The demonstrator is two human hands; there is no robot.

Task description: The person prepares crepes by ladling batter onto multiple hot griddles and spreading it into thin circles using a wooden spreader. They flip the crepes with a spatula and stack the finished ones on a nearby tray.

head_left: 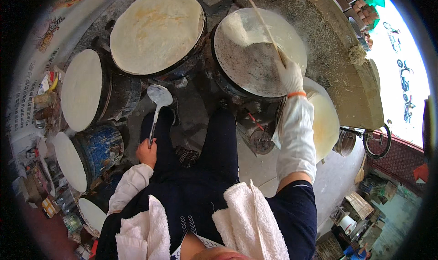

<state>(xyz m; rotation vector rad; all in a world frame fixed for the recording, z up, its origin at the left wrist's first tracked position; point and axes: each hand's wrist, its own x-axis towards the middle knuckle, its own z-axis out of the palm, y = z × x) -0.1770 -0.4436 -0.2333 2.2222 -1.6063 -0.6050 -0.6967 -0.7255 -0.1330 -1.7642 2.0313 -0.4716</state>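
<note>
My bare left hand (147,153) is closed round the handle of a metal ladle (159,95). Its bowl, coated with whitish batter, hangs above my knee. On my right hand (290,75) is a white knitted glove with an orange band at the wrist. That hand grips a long, thin wooden batter spreader (263,25), which reaches across a round griddle (246,70). Pale batter (235,28) covers the far and right parts of this griddle; its near left part shows bare, speckled metal. The spreader's lower end is partly hidden by my glove.
A large flatbread (155,31) with browned patches covers the griddle at far left. More pale rounds (82,90) top drum stoves down the left side, including a blue drum (105,147). Another pale round (324,123) lies beneath my right forearm. A bicycle wheel (378,141) stands at right.
</note>
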